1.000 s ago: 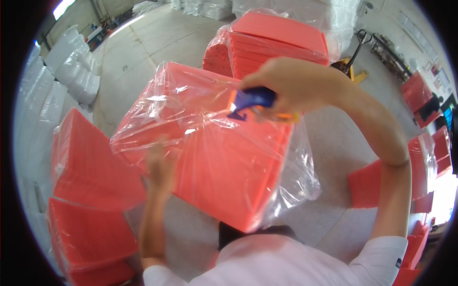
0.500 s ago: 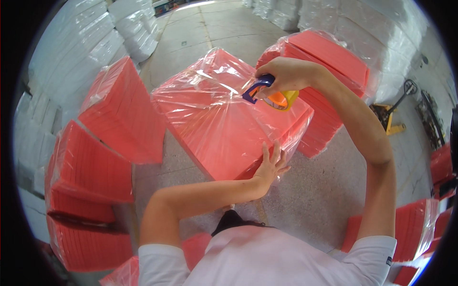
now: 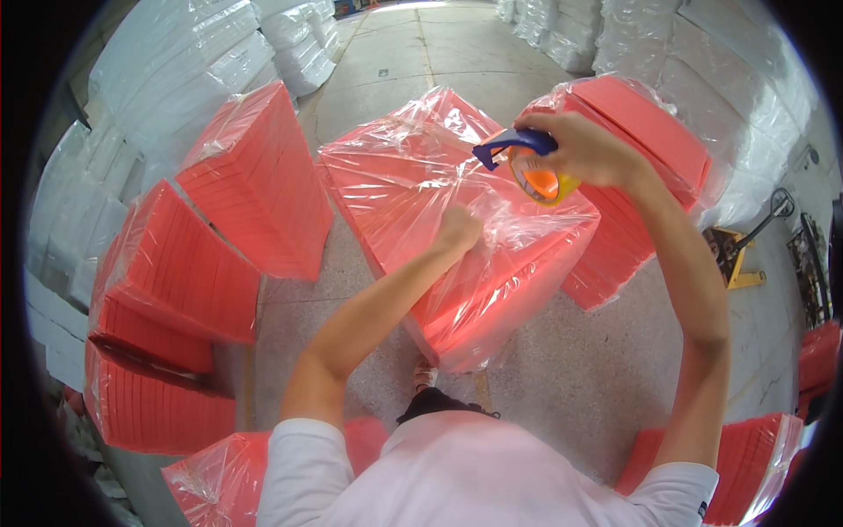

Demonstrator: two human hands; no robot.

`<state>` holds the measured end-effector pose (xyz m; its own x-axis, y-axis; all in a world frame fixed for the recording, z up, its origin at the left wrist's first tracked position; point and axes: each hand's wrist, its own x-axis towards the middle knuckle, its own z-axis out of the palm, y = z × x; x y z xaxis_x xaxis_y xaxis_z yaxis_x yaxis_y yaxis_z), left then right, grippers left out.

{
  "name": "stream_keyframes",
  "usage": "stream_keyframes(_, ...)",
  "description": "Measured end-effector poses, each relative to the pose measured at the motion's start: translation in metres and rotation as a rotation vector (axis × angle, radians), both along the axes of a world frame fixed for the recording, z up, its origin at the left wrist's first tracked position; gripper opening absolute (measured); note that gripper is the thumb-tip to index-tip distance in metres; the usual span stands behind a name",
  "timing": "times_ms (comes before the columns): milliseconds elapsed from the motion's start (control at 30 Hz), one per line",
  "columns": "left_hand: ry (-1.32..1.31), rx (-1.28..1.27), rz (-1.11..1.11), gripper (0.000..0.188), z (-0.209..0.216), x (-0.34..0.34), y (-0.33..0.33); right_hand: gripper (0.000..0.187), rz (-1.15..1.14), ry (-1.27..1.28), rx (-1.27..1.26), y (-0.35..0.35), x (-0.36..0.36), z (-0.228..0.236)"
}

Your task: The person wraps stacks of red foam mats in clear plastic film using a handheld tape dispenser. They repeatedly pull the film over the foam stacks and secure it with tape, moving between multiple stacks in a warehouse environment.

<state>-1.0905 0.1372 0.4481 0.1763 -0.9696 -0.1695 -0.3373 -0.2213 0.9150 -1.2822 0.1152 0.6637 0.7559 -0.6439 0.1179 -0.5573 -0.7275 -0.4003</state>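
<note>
At far left stand red stacks (image 3: 171,263) of thin flat sheets, their edges showing as fine parallel ribs — square-cornered and partly sheathed in glossy clear plastic. Below them a red bundle (image 3: 219,483) lies in crinkled wrap. In the middle sits a boxy red block (image 3: 527,272), standing in front of the person, with thin, shiny film (image 3: 386,189) creased over its top. The left hand (image 3: 460,228) is curled into a fist on that film, folds fanning out from it. Right of it, above the block, the right hand (image 3: 593,149) grips a dispenser (image 3: 522,143) — smooth dark-blue plastic, with a round orange-and-yellow roll (image 3: 540,180). Beyond is another wrapped stack (image 3: 650,119), then a yellow-and-black pallet truck (image 3: 742,255).

The floor (image 3: 588,369) is grey and speckled, with faint lines; plastic-wrapped white bales (image 3: 184,53) rise along both sides of the room.
</note>
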Motion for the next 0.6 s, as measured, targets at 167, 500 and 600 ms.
stream_keyframes(167,0.172,-0.061,0.088,0.049,0.007,-0.005,0.006,0.047,-0.086,0.003,0.154,0.049,-0.019,-0.090)
stream_keyframes(500,-0.986,-0.108,-0.268,0.075,-0.058,0.023,-0.060,0.050,-0.067,-0.003,0.119,0.055,-0.017,-0.120)
stream_keyframes(600,-0.981,-0.062,-0.302,0.077,-0.082,0.023,-0.072,0.056,-0.229,0.002,-0.009,0.131,-0.080,-0.124)
